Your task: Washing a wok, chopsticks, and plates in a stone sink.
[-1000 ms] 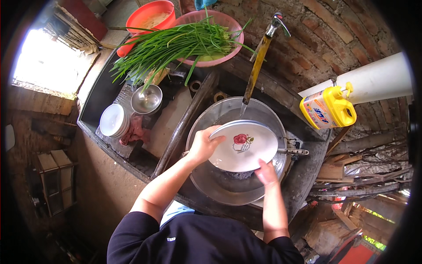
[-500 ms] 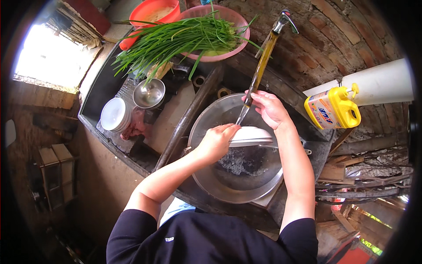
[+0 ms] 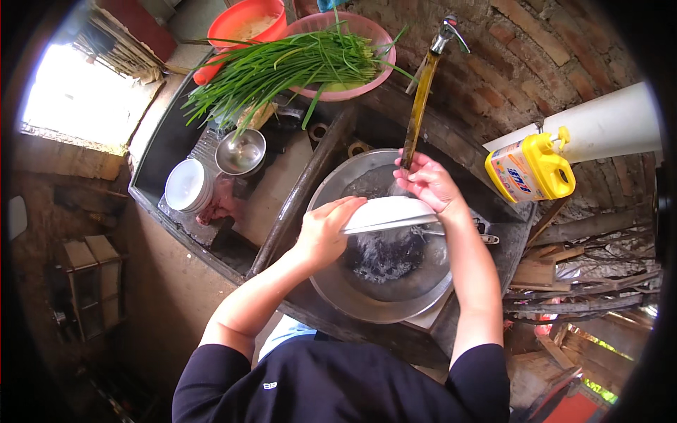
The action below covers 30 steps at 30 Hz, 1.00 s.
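Observation:
My left hand (image 3: 326, 229) grips the left end of a white bowl (image 3: 391, 212), tilted on edge above a large metal basin (image 3: 331, 299). Whether a second bowl is nested with it I cannot tell. My right hand (image 3: 431, 185) has its fingers curled round the lower end of a yellowish-brown hose (image 3: 419, 113), just beyond the bowl. That hose hangs from a metal tap (image 3: 446, 34). Churning water (image 3: 384, 261) fills the basin's bottom. A handled metal utensil (image 3: 483, 237) lies at the basin's right rim, partly hidden by my right forearm.
Stacked white bowls (image 3: 186, 185) and a small metal bowl (image 3: 240, 151) sit in the left sink compartment, past a dark divider (image 3: 300, 190). Long green leaves (image 3: 282, 70) overhang a pink basin (image 3: 384, 35) beside a red dipper (image 3: 276, 27). A yellow pump jug (image 3: 530, 169) stands right.
The white bowl and my left hand have shifted left and a little nearer me. My right hand and the hose end have moved slightly down. The water in the basin churns more widely.

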Each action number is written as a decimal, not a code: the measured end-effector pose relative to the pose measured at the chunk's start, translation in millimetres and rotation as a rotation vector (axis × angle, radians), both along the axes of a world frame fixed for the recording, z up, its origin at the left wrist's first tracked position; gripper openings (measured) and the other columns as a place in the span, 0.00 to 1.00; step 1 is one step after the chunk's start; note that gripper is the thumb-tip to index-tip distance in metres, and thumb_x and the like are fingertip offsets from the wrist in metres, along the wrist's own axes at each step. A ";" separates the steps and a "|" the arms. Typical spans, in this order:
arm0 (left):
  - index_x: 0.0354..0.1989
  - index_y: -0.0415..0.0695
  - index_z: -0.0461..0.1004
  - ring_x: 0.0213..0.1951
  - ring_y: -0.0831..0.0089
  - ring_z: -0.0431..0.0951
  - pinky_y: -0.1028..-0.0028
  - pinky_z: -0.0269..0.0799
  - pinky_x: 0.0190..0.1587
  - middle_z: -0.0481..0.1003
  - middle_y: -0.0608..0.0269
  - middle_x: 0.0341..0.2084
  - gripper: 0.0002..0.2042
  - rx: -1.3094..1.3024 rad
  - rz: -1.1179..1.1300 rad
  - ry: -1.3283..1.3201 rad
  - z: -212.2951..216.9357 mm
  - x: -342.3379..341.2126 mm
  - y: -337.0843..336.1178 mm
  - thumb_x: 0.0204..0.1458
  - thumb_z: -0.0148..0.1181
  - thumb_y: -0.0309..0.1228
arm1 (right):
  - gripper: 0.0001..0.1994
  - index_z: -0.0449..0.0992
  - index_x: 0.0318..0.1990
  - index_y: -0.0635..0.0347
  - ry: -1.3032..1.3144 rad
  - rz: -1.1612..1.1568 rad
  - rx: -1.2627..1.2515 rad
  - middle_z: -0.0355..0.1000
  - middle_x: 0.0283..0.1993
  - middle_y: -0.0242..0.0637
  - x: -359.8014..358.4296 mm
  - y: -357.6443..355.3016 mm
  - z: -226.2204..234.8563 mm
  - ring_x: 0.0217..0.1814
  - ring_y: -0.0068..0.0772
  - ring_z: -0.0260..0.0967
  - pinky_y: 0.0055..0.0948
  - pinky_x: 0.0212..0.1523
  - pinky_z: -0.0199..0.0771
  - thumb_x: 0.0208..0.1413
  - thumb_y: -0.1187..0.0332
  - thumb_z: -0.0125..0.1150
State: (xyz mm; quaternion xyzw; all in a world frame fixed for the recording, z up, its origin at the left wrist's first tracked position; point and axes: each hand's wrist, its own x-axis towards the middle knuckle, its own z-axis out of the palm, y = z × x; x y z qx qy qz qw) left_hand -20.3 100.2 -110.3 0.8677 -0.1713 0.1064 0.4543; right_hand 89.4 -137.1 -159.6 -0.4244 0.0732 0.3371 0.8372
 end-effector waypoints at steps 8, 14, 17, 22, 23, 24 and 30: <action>0.36 0.34 0.72 0.37 0.58 0.77 0.68 0.74 0.41 0.75 0.51 0.32 0.16 0.068 -0.044 -0.430 10.8 -5.2 26.5 0.34 0.62 0.23 | 0.10 0.76 0.36 0.63 -0.404 0.086 -1.147 0.74 0.30 0.41 2.0 2.1 -30.8 0.33 0.31 0.72 0.28 0.38 0.71 0.44 0.70 0.59; 0.34 0.33 0.72 0.35 0.62 0.76 0.63 0.72 0.45 0.75 0.52 0.30 0.12 -0.025 -0.102 -0.516 30.9 -16.5 40.9 0.38 0.56 0.19 | 0.14 0.71 0.41 0.58 -1.357 -0.538 -1.866 0.71 0.37 0.42 105.3 -0.4 113.5 0.42 0.44 0.67 0.41 0.41 0.67 0.45 0.75 0.46; 0.39 0.34 0.70 0.41 0.61 0.75 0.48 0.57 0.56 0.74 0.52 0.35 0.13 -0.028 -0.258 -0.441 13.2 -30.0 50.1 0.42 0.54 0.16 | 0.13 0.71 0.40 0.53 -1.496 -0.152 -2.476 0.71 0.37 0.34 130.9 26.2 173.8 0.42 0.39 0.66 0.44 0.42 0.61 0.47 0.70 0.46; 0.43 0.32 0.69 0.45 0.57 0.72 0.42 0.53 0.56 0.70 0.47 0.39 0.12 -0.087 -0.299 -0.610 21.0 -45.6 54.0 0.50 0.48 0.21 | 0.10 0.74 0.34 0.60 -1.112 0.205 -2.306 0.72 0.37 0.47 158.9 41.6 172.1 0.46 0.51 0.66 0.49 0.42 0.63 0.47 0.69 0.50; 0.42 0.31 0.68 0.44 0.57 0.72 0.41 0.53 0.56 0.70 0.47 0.39 0.11 -0.074 -0.288 -0.632 22.7 -46.9 56.6 0.50 0.48 0.21 | 0.13 0.73 0.37 0.63 -0.951 0.178 -2.229 0.70 0.40 0.51 151.6 59.3 181.8 0.46 0.55 0.66 0.50 0.40 0.65 0.48 0.64 0.51; 0.42 0.31 0.68 0.44 0.56 0.72 0.41 0.53 0.56 0.70 0.47 0.38 0.11 -0.064 -0.284 -0.646 23.9 -51.3 59.7 0.51 0.47 0.21 | 0.14 0.72 0.39 0.63 -0.810 0.075 -2.100 0.69 0.43 0.52 137.0 80.1 193.7 0.48 0.55 0.65 0.46 0.41 0.65 0.49 0.63 0.50; 0.41 0.31 0.66 0.42 0.56 0.72 0.37 0.51 0.55 0.70 0.47 0.34 0.11 -0.098 -0.320 -0.780 44.4 -54.3 74.3 0.49 0.49 0.22 | 0.24 0.67 0.49 0.54 -1.196 0.211 -1.628 0.66 0.48 0.38 64.2 24.2 166.2 0.53 0.40 0.61 0.35 0.54 0.59 0.37 0.75 0.50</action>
